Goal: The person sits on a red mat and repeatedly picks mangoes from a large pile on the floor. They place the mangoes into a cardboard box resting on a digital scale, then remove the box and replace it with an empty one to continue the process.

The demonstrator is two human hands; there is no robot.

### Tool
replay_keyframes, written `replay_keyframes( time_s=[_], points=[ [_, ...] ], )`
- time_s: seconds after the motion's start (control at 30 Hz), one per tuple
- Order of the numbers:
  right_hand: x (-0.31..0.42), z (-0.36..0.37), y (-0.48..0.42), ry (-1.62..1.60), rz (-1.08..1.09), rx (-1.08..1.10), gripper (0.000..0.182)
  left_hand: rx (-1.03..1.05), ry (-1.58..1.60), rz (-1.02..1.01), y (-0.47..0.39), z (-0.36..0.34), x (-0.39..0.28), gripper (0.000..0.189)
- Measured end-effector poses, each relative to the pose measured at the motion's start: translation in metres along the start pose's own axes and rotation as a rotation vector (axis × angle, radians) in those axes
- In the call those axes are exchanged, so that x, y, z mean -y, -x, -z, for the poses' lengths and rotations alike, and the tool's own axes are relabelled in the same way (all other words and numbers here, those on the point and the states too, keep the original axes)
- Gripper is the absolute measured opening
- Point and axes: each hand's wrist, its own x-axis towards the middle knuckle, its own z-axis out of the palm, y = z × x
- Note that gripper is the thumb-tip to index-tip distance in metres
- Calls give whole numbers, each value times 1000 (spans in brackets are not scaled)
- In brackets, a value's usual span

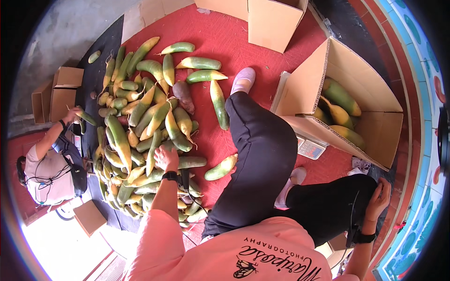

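Note:
A large heap of green and pale yellow radishes [119, 137] lies on a red carpet. Over its near right part, my left hand [166, 158] touches a slender green radish [153, 152]; whether the fingers close around it cannot be told. My right hand [379, 198] rests on my right knee with nothing visible in it. To the right, an open cardboard box [376, 130] holds several large radishes [339, 114] and stands on a scale [311, 148]. Single radishes lie apart from the heap, one beside my left leg [221, 168] and another near my shoe [219, 105].
Another person [49, 172] at the far left holds a radish near a second scale [77, 140]. Cardboard boxes stand behind that person's hand [65, 95] and at the top [274, 24]. A tiled wall edge [427, 140] curves along the right. Cables hang by my left wrist.

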Motion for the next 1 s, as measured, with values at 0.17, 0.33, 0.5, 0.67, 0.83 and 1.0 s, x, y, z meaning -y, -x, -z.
replay_keyframes(
  time_s=[0.17,0.33,0.5,0.67,0.83,1.0],
  points=[
    [3,1,0,-11,-31,14,14,-459,-160,-107,-25,-24,56,61],
    [2,0,1,-18,-18,17,12,167,-189,-148,-73,5,78,65],
    [31,5,-11,-46,-39,-25,11,44,391,-380,-57,28,58,60],
    [43,-1,-22,-144,79,-115,14,-154,466,-1025,39,197,-81,44],
    [43,-3,-17,-263,67,-181,17,-166,463,-1668,170,296,-226,52],
    [33,32,39,-293,-76,-236,22,-154,489,-1864,247,288,-289,58]
  ],
)
